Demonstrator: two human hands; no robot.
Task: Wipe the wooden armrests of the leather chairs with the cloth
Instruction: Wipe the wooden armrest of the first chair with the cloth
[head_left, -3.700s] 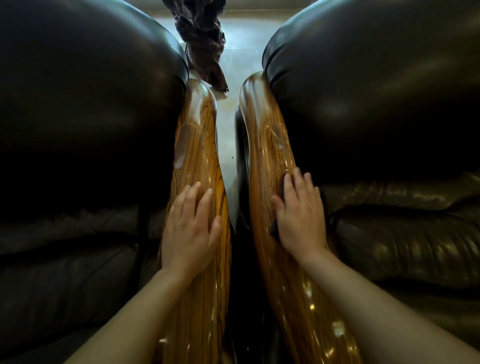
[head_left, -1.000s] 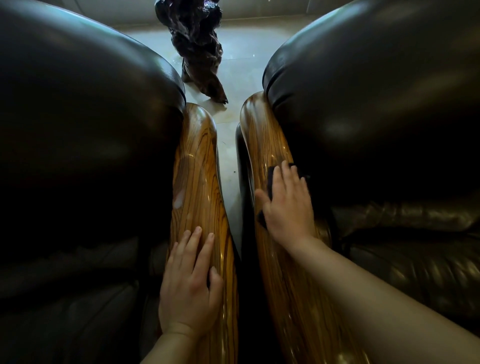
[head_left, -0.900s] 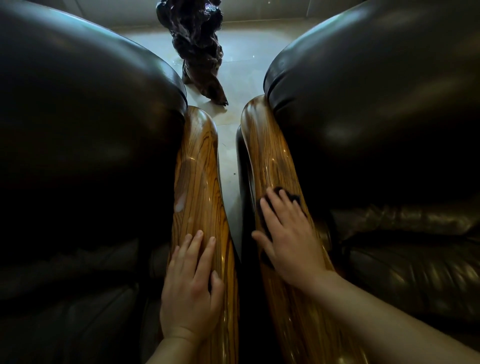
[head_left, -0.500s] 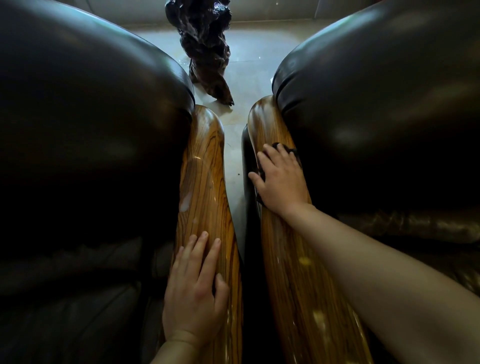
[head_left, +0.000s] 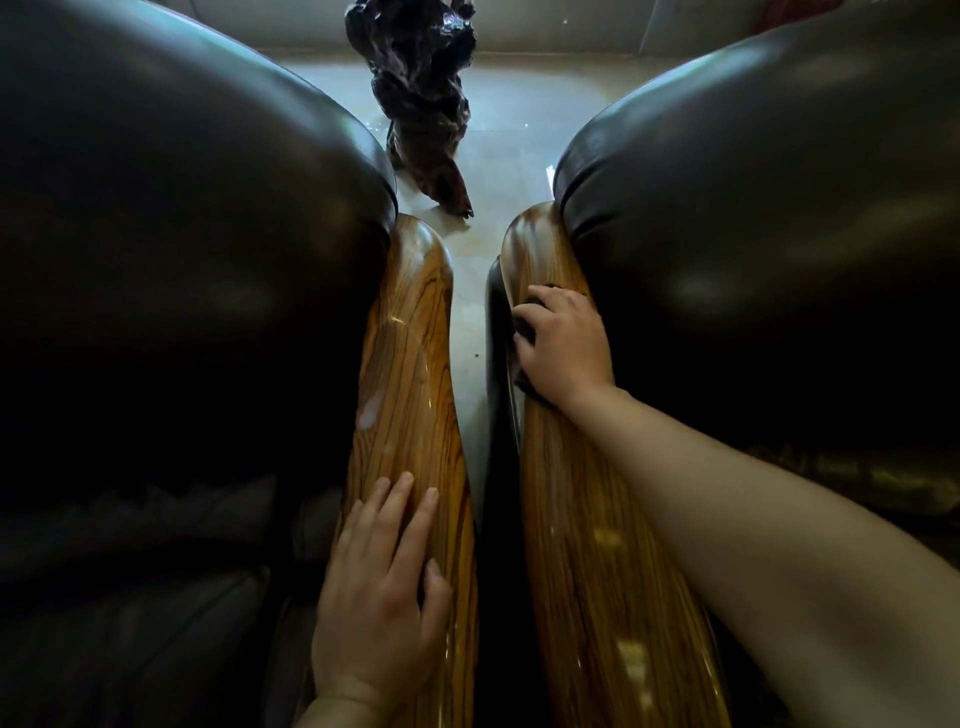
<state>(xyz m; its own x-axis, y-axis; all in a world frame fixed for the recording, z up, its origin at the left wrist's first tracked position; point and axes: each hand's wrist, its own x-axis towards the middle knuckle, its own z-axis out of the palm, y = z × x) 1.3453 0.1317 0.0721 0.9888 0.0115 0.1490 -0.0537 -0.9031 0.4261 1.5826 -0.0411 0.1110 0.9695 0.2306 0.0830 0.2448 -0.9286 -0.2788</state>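
Two glossy wooden armrests run side by side between two dark leather chairs. My right hand (head_left: 563, 345) presses a dark cloth (head_left: 523, 325) onto the right armrest (head_left: 587, 545), near its far end; only the cloth's edges show under my fingers and palm. My left hand (head_left: 382, 587) lies flat on the near part of the left armrest (head_left: 410, 364), fingers apart, holding nothing. A pale smudge sits on the left armrest's inner edge, ahead of that hand.
The left leather chair (head_left: 171, 249) and the right leather chair (head_left: 769, 223) bulge up on either side. A narrow strip of pale floor (head_left: 470, 322) shows between the armrests. A dark gnarled wooden sculpture (head_left: 421, 98) stands on the floor beyond them.
My right hand slid the cloth back and forth along the right armrest and now rests near its far end, thumb side over the inner edge. My left hand has stayed in place.
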